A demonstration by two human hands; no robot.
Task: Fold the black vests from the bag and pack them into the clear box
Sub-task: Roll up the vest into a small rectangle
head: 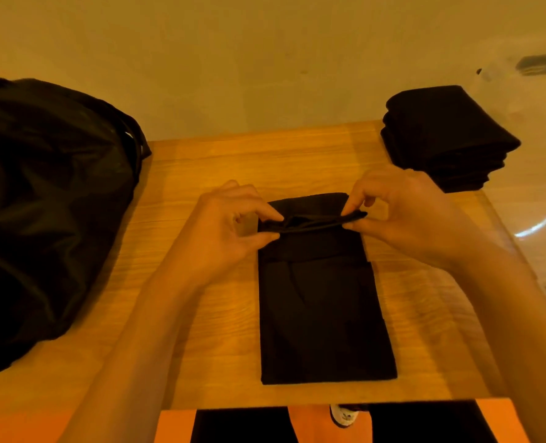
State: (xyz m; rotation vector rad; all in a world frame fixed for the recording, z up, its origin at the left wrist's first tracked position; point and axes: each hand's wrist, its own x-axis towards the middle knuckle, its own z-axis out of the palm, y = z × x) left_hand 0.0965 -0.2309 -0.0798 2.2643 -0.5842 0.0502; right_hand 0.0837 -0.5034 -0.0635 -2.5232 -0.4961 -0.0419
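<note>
One black vest (322, 308) lies folded into a long narrow strip at the middle of the wooden table (201, 330), its far end lifted and doubled back toward the person. The left hand (220, 231) and right hand (415, 215) each pinch a corner of that raised fold between thumb and forefinger, the other fingers loosely curled. Well to the left a black bag (48, 199) slumps on the table, and at the far right corner sits a stack of folded vests (447, 139) beside glossy clear plastic (540, 225).
</note>
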